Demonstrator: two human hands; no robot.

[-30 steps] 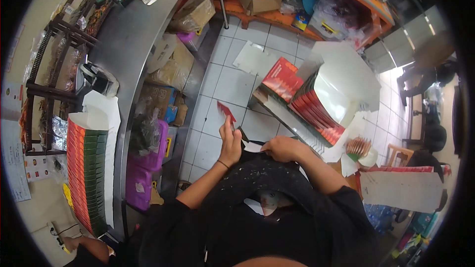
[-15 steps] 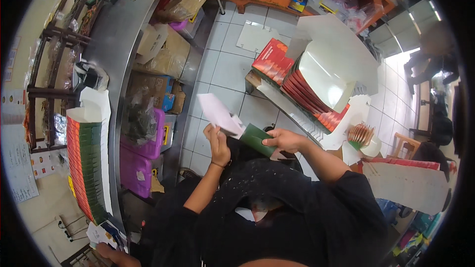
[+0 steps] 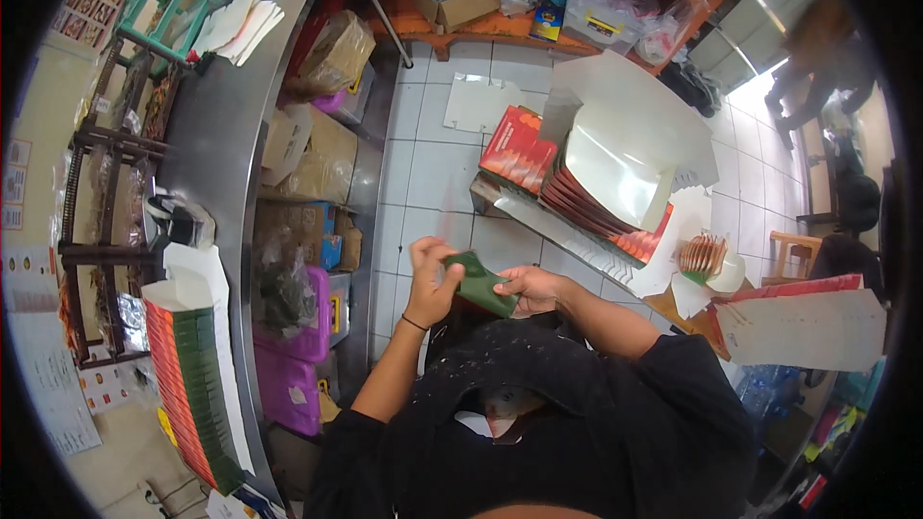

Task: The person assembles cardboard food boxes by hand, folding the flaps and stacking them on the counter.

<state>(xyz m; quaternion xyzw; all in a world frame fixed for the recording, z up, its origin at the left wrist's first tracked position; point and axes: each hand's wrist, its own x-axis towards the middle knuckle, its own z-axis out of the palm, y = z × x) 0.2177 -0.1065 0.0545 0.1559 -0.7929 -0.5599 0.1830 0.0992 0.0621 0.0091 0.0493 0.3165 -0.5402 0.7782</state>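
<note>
In front of my body, my left hand and my right hand hold a small green paperboard carton between them. The fingers of my left hand are closed at its left end, with the thumb at its upper corner. My right hand pinches its right end. A faint reddish blur above my left hand may be a moving flap; its shape cannot be made out. To the right, a stack of nested red cartons with white insides stands beside flat red-and-green cartons.
At left, a long row of nested red-and-green cartons lies along a steel counter. Purple bins and cardboard boxes sit beneath. More flat cartons lie at right. A person is at the far right.
The carton's long white flap, stretched out to the upper left before, no longer shows. My left hand has moved against the green part. My view has shifted, and another person's hand at lower left is gone.
</note>
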